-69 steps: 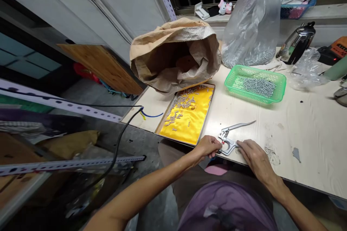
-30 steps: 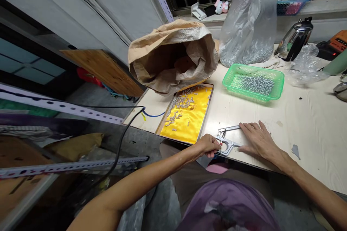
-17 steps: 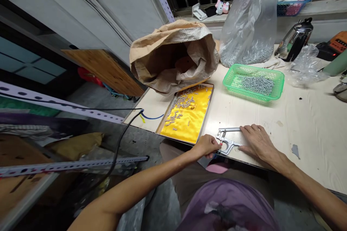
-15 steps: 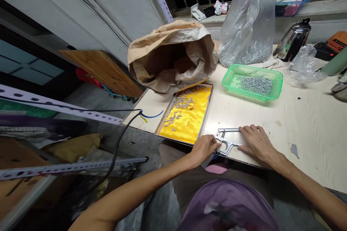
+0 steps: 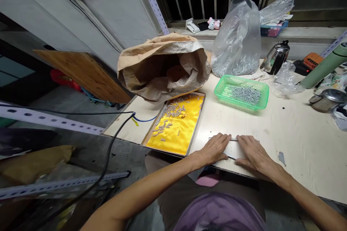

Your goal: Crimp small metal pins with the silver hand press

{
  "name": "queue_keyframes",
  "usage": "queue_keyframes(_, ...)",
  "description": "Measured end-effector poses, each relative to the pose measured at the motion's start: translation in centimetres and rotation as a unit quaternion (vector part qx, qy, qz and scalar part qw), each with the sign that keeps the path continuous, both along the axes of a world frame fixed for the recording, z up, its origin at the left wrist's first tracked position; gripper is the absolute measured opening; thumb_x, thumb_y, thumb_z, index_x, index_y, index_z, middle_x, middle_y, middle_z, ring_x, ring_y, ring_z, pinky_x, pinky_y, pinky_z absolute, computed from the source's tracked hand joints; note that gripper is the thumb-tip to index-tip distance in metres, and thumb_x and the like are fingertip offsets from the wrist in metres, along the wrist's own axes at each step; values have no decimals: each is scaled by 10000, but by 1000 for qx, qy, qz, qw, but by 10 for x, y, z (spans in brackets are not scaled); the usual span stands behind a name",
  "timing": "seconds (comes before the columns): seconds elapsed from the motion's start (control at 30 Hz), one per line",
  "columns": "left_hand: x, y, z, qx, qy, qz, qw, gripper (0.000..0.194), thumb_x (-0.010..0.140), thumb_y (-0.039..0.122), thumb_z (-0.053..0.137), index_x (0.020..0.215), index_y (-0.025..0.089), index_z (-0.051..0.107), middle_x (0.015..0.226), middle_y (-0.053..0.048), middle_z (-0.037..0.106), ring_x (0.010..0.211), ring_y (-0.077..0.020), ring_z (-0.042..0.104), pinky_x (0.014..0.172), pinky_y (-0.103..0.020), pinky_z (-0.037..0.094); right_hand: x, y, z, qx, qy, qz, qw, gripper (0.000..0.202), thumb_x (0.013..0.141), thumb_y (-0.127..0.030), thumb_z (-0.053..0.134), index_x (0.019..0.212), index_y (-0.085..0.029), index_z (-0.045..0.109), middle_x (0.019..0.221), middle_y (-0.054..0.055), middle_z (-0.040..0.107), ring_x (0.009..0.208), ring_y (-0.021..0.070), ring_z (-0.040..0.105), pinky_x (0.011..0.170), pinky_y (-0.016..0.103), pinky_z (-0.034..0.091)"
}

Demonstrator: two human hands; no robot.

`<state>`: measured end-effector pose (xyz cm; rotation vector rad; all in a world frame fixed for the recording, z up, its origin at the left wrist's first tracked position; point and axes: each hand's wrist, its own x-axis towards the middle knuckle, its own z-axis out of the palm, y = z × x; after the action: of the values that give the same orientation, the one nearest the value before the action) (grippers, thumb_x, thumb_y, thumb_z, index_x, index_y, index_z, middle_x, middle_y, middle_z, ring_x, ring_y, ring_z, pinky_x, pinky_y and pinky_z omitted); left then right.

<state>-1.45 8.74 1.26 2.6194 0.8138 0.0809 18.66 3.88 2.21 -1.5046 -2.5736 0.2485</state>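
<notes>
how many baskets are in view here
2: a green basket on the table beyond the right hand, with small metal pieces inside, and a blue basket on the windowsill. Others may be hidden.

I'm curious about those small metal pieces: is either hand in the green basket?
No, the left hand and right hand are both at the gray tool, apart from the green basket.

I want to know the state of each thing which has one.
Hand tool: handles apart, partly hidden
Left hand: over one end
Right hand: at its other end
Large sack: mouth open
Green basket: uncovered, partly filled
Tray: uncovered, metal pieces scattered inside
Clear bag: standing, partly filled
Kettle: lid appears on
Black device: red light lit
</notes>
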Motion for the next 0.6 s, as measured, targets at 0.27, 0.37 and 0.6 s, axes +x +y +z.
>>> queue_keyframes(0.27,5,1,14,38,72,-34,996,507,804,360,635,1218,144,436,1064,-102,533,1010,-263,480,783,-356,424,-15,-11,9,18,-57,-18,998,299,817,-229,572,1090,-111,535,916,119,590,810,253,521,678,370,430)
queue_keyframes(0.37,4,-2,11,39,81,-30,996,264,857,326,573,1070,175,532,990,-69,554,972,-239,486,760,-339,398,-22,-17,4,28,-39,-18,999,109,871,-171,485,920,-141,578,804,83,570,734,220,508,624,336,397)
queue_keyframes(0.6,6,-6,8,-1,51,-40,998,122,909,264,483,896,181,571,857,-48,567,858,-202,475,711,-310,348,-18,-23,-17,145,40,1,989,277,940,-126,322,874,-158,589,699,39,524,656,173,491,620,302,371)
